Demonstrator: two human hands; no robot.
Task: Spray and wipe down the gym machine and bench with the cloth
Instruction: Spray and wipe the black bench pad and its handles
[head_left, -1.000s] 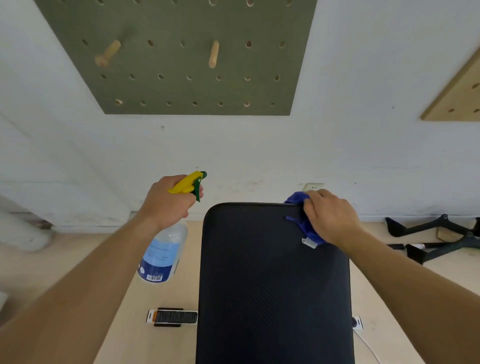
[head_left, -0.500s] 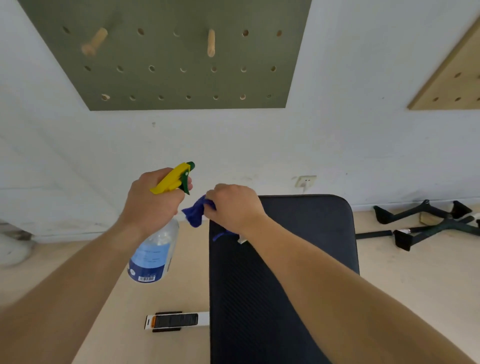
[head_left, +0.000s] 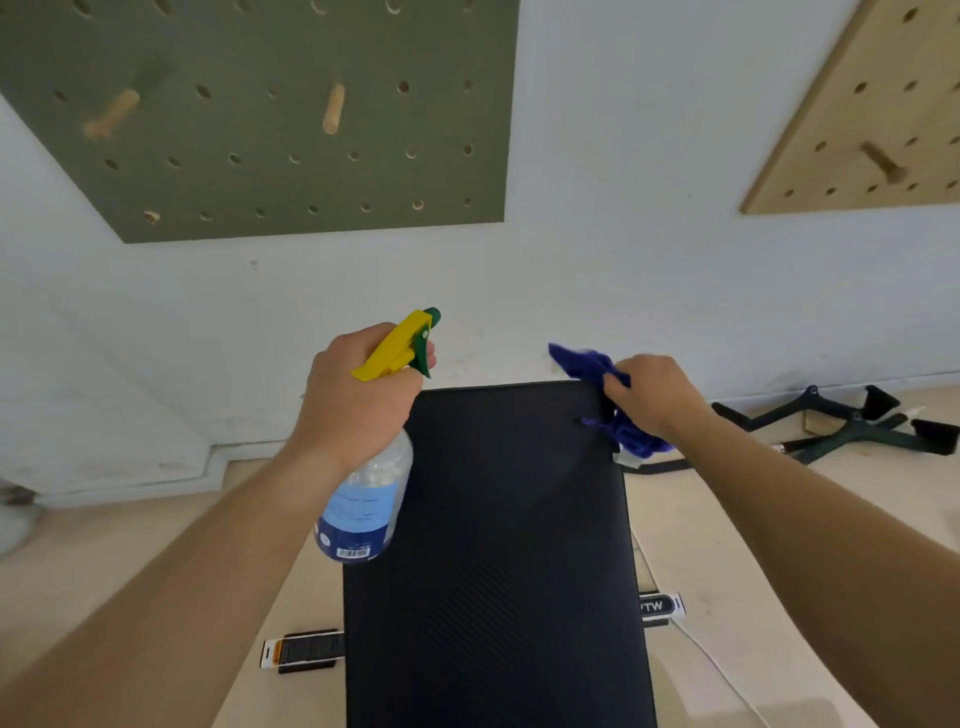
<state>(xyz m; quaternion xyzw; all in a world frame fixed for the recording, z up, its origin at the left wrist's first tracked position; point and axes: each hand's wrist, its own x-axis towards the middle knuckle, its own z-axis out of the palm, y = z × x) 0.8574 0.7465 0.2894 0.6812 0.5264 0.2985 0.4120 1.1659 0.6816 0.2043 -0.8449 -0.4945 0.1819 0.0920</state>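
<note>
The left hand (head_left: 358, 400) is wrapped around the neck of a spray bottle (head_left: 363, 499), held above the bench's near-left edge with its yellow-and-green trigger head (head_left: 402, 345) aimed toward the wall. The right hand (head_left: 657, 397) is bunched tight on a blue cloth (head_left: 597, 371) at the far right corner of the black bench pad (head_left: 493, 561), the cloth draping over that corner's edge. The pad runs straight away toward the white wall (head_left: 623, 260). Down on the pale floor, labelled bench feet (head_left: 662, 607) poke out on either side of the pad, and a black metal frame (head_left: 852, 423) lies well off to the right. A green pegboard (head_left: 260, 171) with wooden pegs hangs above, a tan pegboard (head_left: 878, 130) further right.
</note>
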